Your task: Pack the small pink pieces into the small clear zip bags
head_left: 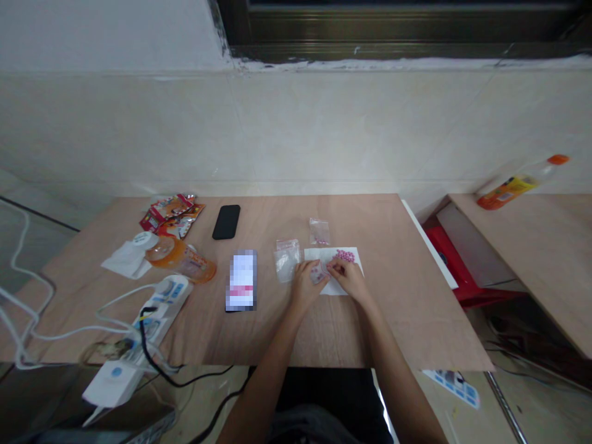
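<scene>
One wooden table (pixel 407 290); white paper sheet (pixel 314 256) at 12 o'clock, loose pink pieces (pixel 345 255) on it; clear zip bag (pixel 287 260) at 11 o'clock, second zip bag (pixel 319 232) just beyond. Risk: bumped sheet scattering pieces, pinch slipping on thin plastic. Left hand (pixel 304 287), right hand (pixel 350 279) both narrow, fingertips (pixel 329 267) pinching small clear packet (pixel 318 272), pink inside.

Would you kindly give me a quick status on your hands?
Left hand, right hand pinching small pink-printed piece. White paper beneath. Clear plastic bag alongside.
</scene>
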Demonstrator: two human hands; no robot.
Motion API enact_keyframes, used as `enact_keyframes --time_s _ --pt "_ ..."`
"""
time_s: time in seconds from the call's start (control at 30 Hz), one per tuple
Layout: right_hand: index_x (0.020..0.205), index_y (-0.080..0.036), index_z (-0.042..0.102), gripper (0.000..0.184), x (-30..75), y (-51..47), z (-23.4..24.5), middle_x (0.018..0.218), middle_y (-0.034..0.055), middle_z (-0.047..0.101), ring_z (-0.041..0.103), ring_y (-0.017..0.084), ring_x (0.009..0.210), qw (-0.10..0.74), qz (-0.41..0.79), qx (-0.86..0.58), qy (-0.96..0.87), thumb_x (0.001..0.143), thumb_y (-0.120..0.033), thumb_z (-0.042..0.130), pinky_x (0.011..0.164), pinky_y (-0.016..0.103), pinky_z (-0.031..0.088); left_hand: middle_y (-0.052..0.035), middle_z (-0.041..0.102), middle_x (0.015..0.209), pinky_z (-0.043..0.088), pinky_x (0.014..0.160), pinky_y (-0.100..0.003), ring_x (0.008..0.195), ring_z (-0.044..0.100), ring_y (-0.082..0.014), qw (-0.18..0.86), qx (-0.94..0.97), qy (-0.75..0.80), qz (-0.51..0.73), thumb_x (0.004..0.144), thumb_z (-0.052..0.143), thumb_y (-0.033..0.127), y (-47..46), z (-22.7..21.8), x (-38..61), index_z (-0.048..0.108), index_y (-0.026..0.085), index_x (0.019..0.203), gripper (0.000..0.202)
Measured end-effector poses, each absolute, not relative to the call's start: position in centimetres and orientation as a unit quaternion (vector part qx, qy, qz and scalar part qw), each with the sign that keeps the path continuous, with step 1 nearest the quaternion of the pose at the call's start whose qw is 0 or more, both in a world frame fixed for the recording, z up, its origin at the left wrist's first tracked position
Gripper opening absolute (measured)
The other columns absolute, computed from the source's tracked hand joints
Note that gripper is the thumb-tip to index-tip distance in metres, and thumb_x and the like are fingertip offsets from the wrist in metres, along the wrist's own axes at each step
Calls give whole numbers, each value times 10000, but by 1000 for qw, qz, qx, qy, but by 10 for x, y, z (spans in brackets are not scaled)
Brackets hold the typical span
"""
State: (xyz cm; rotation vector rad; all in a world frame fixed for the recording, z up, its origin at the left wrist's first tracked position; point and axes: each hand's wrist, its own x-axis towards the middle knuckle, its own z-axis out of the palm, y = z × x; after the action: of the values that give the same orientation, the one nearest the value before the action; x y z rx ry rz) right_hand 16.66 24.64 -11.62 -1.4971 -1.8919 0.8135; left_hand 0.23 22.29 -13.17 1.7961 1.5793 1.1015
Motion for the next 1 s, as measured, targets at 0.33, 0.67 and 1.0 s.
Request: enact_keyframes --time_s 0.33,0.67,1.0 --pt "820 -180 687 260 164 241 -114 648 14 634 532 140 564 286 322 -556 -711 895 -358 513 550 240 350 -58 648 1051 483 910 -401 1018 560 -224 249 663 580 403 720 761 234 222 -131 2 625 201 1111 415" --pt "887 -172 702 314 171 237 -110 666 27 645 557 159 590 275 319 -575 -701 894 -398 485 561 245 380 -54 643 1052 486 913 -402 1038 573 -226 260 659 580 401 720 766 246 221 -127 2 630 221 1115 418" --pt "1026 -231 703 262 187 235 -108 798 33 702 618 175 701 201 182 -640 -719 894 -348 509 703 273 396 -57 646 1055 476 915 -403 1038 556 -228 258 658 583 401 723 770 265 221 -130 2 628 204 1115 422"
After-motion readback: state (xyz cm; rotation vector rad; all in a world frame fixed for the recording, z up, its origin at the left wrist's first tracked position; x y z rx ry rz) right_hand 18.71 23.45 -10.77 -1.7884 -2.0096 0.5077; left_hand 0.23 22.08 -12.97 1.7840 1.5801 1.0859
